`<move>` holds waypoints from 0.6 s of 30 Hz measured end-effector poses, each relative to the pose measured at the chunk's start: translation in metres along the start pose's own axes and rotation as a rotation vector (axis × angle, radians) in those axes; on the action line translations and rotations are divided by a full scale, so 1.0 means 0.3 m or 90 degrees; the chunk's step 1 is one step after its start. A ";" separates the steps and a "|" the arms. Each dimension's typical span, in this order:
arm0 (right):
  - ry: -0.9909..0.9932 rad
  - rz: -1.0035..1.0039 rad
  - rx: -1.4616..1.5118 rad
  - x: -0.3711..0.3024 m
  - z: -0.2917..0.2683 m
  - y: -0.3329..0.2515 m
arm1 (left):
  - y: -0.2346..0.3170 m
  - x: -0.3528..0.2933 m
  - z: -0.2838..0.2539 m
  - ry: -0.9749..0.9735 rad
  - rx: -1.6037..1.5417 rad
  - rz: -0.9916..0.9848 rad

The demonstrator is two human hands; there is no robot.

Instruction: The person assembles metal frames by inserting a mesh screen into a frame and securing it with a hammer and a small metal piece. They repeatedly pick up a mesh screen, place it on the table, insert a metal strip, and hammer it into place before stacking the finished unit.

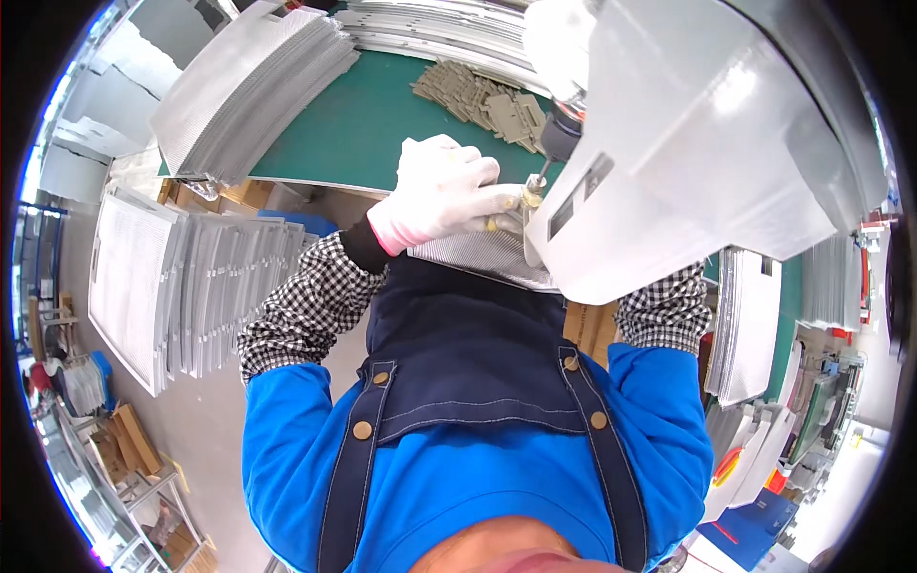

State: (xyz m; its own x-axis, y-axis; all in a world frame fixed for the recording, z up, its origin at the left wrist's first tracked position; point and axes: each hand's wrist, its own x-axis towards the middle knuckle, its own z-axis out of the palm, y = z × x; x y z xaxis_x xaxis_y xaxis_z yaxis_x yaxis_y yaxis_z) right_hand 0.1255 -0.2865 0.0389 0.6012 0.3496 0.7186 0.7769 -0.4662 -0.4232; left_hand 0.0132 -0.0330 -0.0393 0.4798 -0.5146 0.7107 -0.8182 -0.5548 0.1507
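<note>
My left hand point(439, 191), in a white glove, is closed, its fingertips pinching a small beige plastic piece point(531, 195) at the edge of a bent grey sheet-metal panel point(669, 181). The panel has a rectangular slot and rises close in front of me. A dark power screwdriver point(560, 134) points its bit down at the beige piece. Above it shows the white glove of my right hand point(557, 43), closed around the screwdriver's upper part. Most of my right forearm is hidden behind the panel. Below my left hand lies a finely perforated metal sheet point(482, 256).
Loose beige plastic pieces point(482, 100) lie piled on the green worktop point(330, 134). Perforated panels point(253, 91) are stacked at its left end, with more panels point(191, 286) standing below. Another panel stack point(745, 325) is at my right. A metal rack point(143, 506) stands lower left.
</note>
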 end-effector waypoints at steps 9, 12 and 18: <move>0.183 -0.013 0.548 0.338 -0.116 -0.347 | 0.009 0.078 -0.056 0.101 0.123 -0.079; 0.166 -0.021 0.624 0.367 -0.096 -0.453 | 0.030 0.091 -0.077 0.100 0.145 -0.086; 0.083 0.050 0.572 0.347 -0.099 -0.460 | 0.008 0.054 -0.051 0.089 0.124 -0.103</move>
State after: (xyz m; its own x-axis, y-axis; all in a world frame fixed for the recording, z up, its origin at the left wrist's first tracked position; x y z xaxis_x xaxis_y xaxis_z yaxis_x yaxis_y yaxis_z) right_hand 0.0753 -0.2099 0.1886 0.6755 0.2231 0.7028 0.6204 0.3431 -0.7053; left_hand 0.0142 -0.0327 -0.0167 0.5397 -0.3215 0.7781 -0.6519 -0.7444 0.1446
